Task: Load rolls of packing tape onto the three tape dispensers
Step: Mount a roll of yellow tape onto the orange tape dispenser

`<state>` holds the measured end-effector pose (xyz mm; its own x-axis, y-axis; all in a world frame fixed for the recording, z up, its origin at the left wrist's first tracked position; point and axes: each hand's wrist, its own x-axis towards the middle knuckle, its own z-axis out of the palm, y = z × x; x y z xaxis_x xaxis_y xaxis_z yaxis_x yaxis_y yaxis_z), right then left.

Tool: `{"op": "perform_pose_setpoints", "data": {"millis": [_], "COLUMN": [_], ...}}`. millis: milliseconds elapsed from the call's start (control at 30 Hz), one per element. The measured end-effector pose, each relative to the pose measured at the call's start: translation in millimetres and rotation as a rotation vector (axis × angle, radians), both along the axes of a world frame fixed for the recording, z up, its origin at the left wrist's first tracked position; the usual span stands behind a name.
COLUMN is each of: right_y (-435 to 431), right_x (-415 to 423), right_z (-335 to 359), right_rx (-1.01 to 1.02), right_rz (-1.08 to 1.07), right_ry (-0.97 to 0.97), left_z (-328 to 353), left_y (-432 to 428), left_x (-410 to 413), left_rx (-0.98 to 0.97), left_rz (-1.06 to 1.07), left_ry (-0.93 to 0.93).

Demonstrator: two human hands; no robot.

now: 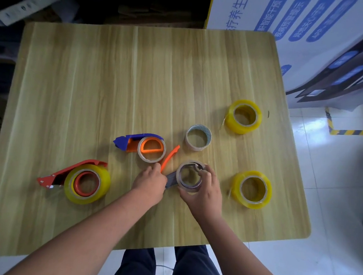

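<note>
On the wooden counter [137,79] the left hand [150,178] and the right hand [202,189] meet over the grey dispenser [171,180], which lies flat near the front middle. The left hand's grip is curled tight round the handle end of the grey dispenser, just below its orange lever [170,156], which slants up and away from the knuckles. The right hand's grip is clamped on a pale roll [178,176], with the thumb on the near side and the fingers hooked over the far rim. This roll sits on the round end of the grey dispenser; whether it is fully seated cannot be told. Off to the left the red dispenser [69,171] carries a fat yellow roll [105,181]. Just behind the left hand the blue dispenser [137,137] holds a thin beige roll [150,160] round its orange hub. Three more rolls lie loose and flat: a small clear roll [197,148] just behind the right hand, a far yellow roll [231,121] near the right edge, and a near yellow roll [236,189] just beside the right hand
</note>
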<state>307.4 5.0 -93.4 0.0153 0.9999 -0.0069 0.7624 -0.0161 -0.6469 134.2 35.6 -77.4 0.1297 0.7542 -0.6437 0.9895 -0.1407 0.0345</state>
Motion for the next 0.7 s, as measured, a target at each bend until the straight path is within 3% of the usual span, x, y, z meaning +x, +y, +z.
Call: {"op": "perform_pose_setpoints", "data": {"millis": [167,300,433,700], "right_y": [26.8,66.0,95.4,103.2], "right_x": [27.8,75.7,99.3,81.3], "right_z": [34.8,30.9,18.0,2.0], "right_rx": [0.111,-0.081,-0.242,-0.369], "right_rz": [-0.1,-0.184,-0.102,0.107], "right_ry": [0.058,-0.049,-0.149,-0.298], "left_z": [0.5,2.4,5.9,7.6], "left_y": [1.2,-0.8,-3.6,-6.0], "left_x": [-1.3,-2.9,-2.5,-0.9], "left_rx": [-0.015,-0.004,0.009,0.044], "left_rz": [-0.016,0.023,0.039,0.086], "left_ry": [-0.012,-0.046,-0.07,-0.087]}}
